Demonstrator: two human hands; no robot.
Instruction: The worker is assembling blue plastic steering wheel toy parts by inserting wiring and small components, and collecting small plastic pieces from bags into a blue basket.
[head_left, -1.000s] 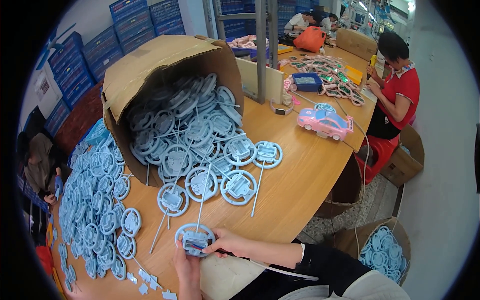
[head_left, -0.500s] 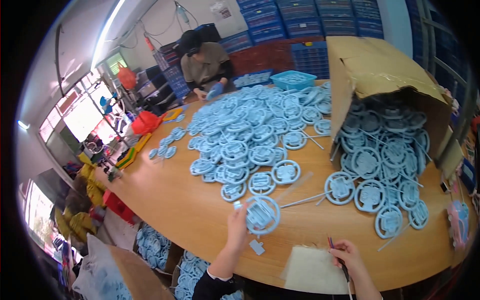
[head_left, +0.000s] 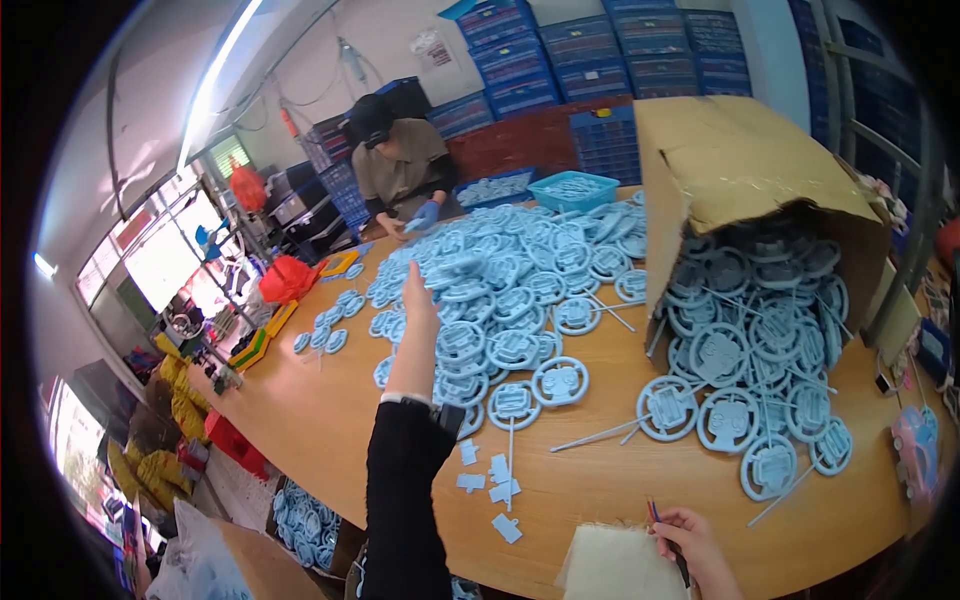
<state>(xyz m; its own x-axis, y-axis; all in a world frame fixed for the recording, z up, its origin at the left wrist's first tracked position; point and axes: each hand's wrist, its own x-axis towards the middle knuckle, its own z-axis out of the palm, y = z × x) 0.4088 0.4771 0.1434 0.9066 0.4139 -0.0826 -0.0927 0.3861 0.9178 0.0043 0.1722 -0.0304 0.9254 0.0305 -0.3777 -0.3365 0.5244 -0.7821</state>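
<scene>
My left hand [head_left: 416, 298] reaches over the left side of a heap of light-blue plastic rings [head_left: 500, 270], its fingers stretched out. A blurred light-blue ring [head_left: 462, 262] is just beside its fingertips, apart from the hand as far as I can see. At the table's front edge my right hand [head_left: 690, 545] is closed round a slim dark tool [head_left: 654, 512] with red and blue at its upper end. Under that hand lies a cream-coloured pad [head_left: 620, 565]. Several small flat light-blue pieces [head_left: 506, 492] lie between my left forearm and the pad.
On the right, a cardboard box [head_left: 750, 150] lies on its side, rings spilling out. A turquoise basket [head_left: 575, 192] stands behind the heap. Across the table sits another person [head_left: 400, 165] with a blue glove. A pink and blue toy car [head_left: 915, 450] is at the right edge.
My left hand has gone forward from the table's front to the heap and no longer grips the ring. More small flat pieces show on the table. My right hand keeps its tool.
</scene>
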